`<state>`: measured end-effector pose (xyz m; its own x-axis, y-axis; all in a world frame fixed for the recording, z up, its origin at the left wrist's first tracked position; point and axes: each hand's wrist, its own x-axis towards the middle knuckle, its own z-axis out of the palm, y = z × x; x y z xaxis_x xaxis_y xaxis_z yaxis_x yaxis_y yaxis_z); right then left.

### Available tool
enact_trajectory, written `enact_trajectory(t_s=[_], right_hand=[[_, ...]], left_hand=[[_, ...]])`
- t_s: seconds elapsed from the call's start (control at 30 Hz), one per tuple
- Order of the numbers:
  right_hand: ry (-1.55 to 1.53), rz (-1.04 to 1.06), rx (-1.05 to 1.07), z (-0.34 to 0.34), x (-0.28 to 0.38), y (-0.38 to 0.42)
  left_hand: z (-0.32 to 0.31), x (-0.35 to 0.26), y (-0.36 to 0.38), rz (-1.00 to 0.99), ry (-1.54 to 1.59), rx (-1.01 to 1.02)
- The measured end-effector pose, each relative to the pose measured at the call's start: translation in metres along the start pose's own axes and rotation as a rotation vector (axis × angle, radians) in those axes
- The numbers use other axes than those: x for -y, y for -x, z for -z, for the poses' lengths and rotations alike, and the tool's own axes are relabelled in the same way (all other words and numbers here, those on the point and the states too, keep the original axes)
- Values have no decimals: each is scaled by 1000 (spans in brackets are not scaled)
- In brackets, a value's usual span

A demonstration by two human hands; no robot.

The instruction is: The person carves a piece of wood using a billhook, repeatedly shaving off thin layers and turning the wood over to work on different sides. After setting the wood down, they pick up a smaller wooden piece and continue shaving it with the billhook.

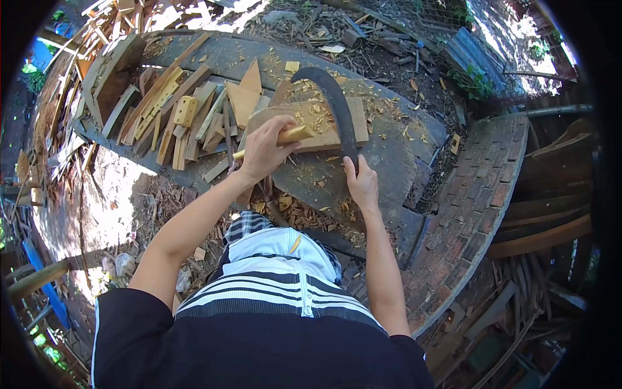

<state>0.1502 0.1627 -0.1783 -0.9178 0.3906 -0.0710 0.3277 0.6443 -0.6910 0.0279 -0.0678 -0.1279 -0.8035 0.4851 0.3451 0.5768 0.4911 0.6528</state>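
Observation:
My left hand (264, 148) is closed around a short piece of light yellow wood (296, 134). One end of the wood points right, above a flat wooden block (355, 120) lying on the worktop. In my right hand (363, 183) is a sickle (337, 104) with a dark, curved blade. My fingers wrap its lower end, and the grip itself is hidden. The blade rises over the block and hooks left at its tip, apart from the yellow wood. Pale shavings (382, 107) lie scattered around both.
Several wood offcuts (210, 120) are heaped on the left of the dark worktop (389, 175), among them a block with holes (186, 111). A curved brick ledge (466, 188) borders the right side. More shavings and scraps (311, 217) cover the ground in front of me.

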Motion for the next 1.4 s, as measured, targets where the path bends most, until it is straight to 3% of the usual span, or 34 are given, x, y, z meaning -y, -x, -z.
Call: enact_trajectory(t_s=[0.03, 0.27, 0.37, 0.5, 0.7, 0.77, 0.9, 0.97, 1.0, 1.07, 1.23, 1.3, 1.37, 1.4], right_hand=[[-10, -1, -10, 0, 0, 0], [-47, 3, 20, 2, 4, 2], [-27, 13, 4, 5, 9, 0], [-17, 0, -15, 6, 11, 2], [-30, -21, 12, 5, 7, 2], [-30, -18, 8, 4, 5, 2], [-12, -29, 1, 3, 5, 2], [-7, -31, -2, 3, 5, 3], [-3, -30, -3, 3, 6, 3], [-20, -27, -4, 4, 8, 3], [-46, -7, -2, 3, 2, 3], [-43, -13, 21, 2, 1, 2], [-32, -12, 2, -1, 2, 3], [-18, -13, -20, -1, 3, 4]], left_hand=[[5, -6, -1, -115, -16, -79], [26, -24, -1, -150, 221, -121], [32, -27, -8, -269, 147, -116], [30, -35, -9, -252, 201, -97], [30, -44, -11, -58, 295, 65], [31, -44, -12, 29, 207, 190], [14, -18, -12, 55, 79, 209], [17, -10, -18, 497, 226, 471], [21, -10, -21, 496, 226, 473], [31, -10, -30, 694, 448, 664], [61, -4, -49, 676, 492, 872], [77, -7, -59, 793, 538, 983], [89, -17, -70, 768, 433, 1022], [96, -27, -80, 753, 222, 1097]])
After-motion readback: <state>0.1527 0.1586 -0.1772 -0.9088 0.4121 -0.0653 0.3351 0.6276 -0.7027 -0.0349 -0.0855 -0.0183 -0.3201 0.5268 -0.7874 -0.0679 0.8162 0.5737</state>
